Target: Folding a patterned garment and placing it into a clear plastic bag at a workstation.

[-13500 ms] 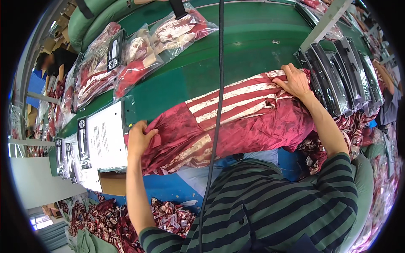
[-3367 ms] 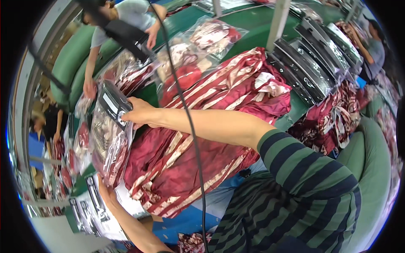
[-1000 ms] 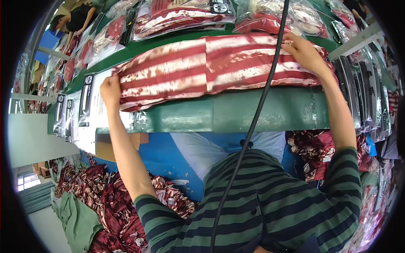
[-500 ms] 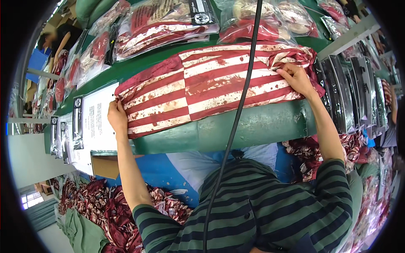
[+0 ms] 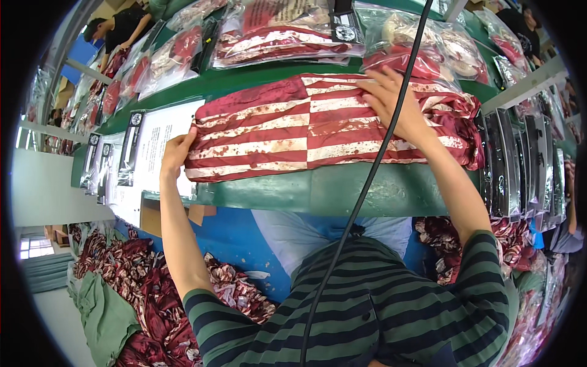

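Observation:
A dark red garment with cream stripes lies folded flat on the green table, its long side running left to right. My left hand grips its left edge, fingers curled over the fabric. My right hand lies flat on top of the garment right of its middle, fingers spread. The garment's right end is bunched and loose near the table's right side.
Clear bags holding similar red garments line the far side of the table. White paper sheets and black tags lie at the left. Black hangers stack at the right. Red garments pile on the floor. Another person stands far left. A black cable hangs in front.
Over the last second the garment has stayed stretched out flat. My right hand moved from the garment's right end leftward onto its top. My left hand stays at the left edge.

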Motion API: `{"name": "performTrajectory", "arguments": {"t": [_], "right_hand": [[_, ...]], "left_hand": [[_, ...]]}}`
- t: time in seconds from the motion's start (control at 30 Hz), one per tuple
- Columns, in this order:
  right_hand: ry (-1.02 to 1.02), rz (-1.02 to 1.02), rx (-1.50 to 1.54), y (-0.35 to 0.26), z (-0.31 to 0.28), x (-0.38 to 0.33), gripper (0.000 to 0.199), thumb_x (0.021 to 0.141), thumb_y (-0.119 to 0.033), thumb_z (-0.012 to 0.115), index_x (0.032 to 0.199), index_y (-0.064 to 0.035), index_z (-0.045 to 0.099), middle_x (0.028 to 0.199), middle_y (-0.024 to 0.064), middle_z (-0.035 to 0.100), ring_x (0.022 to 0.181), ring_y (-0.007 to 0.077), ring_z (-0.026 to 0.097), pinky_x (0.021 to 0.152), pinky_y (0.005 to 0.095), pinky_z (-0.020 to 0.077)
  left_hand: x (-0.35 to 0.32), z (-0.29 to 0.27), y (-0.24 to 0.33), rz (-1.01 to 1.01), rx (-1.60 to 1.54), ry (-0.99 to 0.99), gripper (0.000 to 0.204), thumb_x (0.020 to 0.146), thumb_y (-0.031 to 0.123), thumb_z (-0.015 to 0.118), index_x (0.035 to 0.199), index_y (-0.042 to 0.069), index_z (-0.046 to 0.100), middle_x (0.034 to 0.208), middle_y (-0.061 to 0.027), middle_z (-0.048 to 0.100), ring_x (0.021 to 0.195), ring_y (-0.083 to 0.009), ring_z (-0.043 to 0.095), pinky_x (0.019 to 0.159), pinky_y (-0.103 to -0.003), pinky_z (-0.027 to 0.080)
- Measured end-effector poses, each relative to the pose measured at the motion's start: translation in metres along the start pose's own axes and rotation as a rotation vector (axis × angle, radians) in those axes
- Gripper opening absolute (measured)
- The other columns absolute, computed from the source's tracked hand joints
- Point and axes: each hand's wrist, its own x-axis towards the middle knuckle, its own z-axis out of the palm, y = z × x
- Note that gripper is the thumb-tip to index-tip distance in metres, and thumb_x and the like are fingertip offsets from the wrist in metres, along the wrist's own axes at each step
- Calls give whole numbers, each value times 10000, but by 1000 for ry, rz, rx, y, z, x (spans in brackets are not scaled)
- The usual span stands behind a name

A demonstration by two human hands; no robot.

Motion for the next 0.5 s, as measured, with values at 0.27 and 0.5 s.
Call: {"name": "performTrajectory", "arguments": {"t": [0.27,0.5], "right_hand": [[-218,10,-136,-15,43,-7,307,981,-220,575,1248,-96,663,1333,60,641,1182,303,607,1013,384,485],[-302,49,-19,-10,45,-9,275,968,-200,570,1189,-69,666,1279,66,663,1084,333,645,940,394,516]], "left_hand": [[25,-32,-29,-82,-79,-241,431,954,334,706,1098,-73,699,1011,-183,718,819,-178,673,715,-246,546],[48,-30,-48,86,-390,-395,369,943,221,696,1164,-69,638,1014,-179,705,781,-178,675,676,-242,557]]}}
